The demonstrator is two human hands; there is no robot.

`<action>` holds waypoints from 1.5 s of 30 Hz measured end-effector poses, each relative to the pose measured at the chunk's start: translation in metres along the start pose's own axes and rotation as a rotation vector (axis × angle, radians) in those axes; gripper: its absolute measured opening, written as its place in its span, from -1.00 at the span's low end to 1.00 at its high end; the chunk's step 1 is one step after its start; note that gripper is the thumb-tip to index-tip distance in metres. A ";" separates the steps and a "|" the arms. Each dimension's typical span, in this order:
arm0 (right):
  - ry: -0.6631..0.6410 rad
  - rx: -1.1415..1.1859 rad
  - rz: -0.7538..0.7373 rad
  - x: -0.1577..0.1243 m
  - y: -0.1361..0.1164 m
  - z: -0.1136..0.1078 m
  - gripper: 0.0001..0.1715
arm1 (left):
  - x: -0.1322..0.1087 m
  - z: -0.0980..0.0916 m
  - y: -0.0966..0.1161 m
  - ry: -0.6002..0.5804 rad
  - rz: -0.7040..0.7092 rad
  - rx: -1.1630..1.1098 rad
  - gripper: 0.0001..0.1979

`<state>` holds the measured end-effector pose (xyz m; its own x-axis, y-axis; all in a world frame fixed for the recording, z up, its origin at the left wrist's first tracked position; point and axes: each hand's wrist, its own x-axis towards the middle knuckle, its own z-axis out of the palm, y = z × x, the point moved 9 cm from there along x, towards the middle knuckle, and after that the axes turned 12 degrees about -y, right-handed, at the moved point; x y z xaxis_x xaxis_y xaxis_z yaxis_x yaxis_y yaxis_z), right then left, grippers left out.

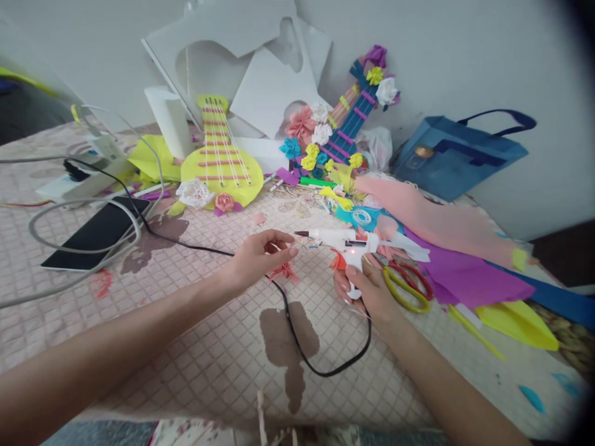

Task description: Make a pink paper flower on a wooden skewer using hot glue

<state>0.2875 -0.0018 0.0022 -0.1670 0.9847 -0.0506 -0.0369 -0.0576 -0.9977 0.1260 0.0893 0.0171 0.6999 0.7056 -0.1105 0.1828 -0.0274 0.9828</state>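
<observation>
My right hand (360, 285) is wrapped around the handle of a white hot glue gun (337, 238), near its orange trigger. The gun's dark nozzle points left, and a small light glows red on its body. My left hand (263, 257) is just left of the nozzle tip, its fingers bent and the thumb slightly apart from them, with nothing visible between. Under the nozzle a small pink paper flower (284, 271) lies on the quilted tablecloth (209, 347). The gun's black cord (325, 374) loops below my hands and runs left.
A yellow paper guitar (223, 164) and a blue guitar (351, 133) with paper flowers lean at the back. Scissors (406, 294), purple paper (465, 272) and pink paper (432, 217) lie right. A blue bag (446, 164), a power strip (79, 183) and a black tablet-like slab (95, 238) stand around.
</observation>
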 end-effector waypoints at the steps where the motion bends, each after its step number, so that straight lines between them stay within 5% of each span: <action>1: 0.008 -0.005 -0.001 -0.001 -0.001 0.000 -0.64 | 0.000 0.000 0.000 0.001 -0.006 -0.017 -0.61; 7: 0.016 -0.025 -0.007 -0.003 -0.001 0.000 -0.63 | -0.001 0.002 0.002 -0.003 0.012 -0.121 -0.57; 17: -0.001 -0.019 -0.032 -0.001 -0.004 0.004 -0.57 | 0.007 0.013 0.001 0.013 -0.003 -0.326 -0.78; 24: 0.070 -0.029 -0.041 -0.005 -0.009 -0.005 -0.61 | 0.006 0.003 -0.007 0.047 -0.044 -0.301 -0.76; 30: 0.192 -0.040 -0.065 -0.013 -0.012 -0.023 -0.57 | 0.008 -0.024 -0.004 0.098 -0.028 -0.017 -0.78; 36: 0.267 -0.025 -0.059 -0.016 -0.012 -0.033 -0.53 | 0.036 -0.046 0.033 0.195 0.162 0.531 -0.85; 40: 0.281 -0.010 -0.080 -0.016 -0.013 -0.032 -0.57 | 0.067 -0.042 0.050 0.257 0.280 0.761 -0.87; 45: 0.281 0.010 -0.071 -0.016 -0.010 -0.033 -0.56 | 0.106 -0.024 0.045 0.181 0.299 1.003 -0.80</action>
<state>0.3226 -0.0113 0.0115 0.1155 0.9933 0.0068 -0.0491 0.0126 -0.9987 0.1913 0.1796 0.0531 0.7126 0.6662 0.2199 0.5637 -0.7303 0.3858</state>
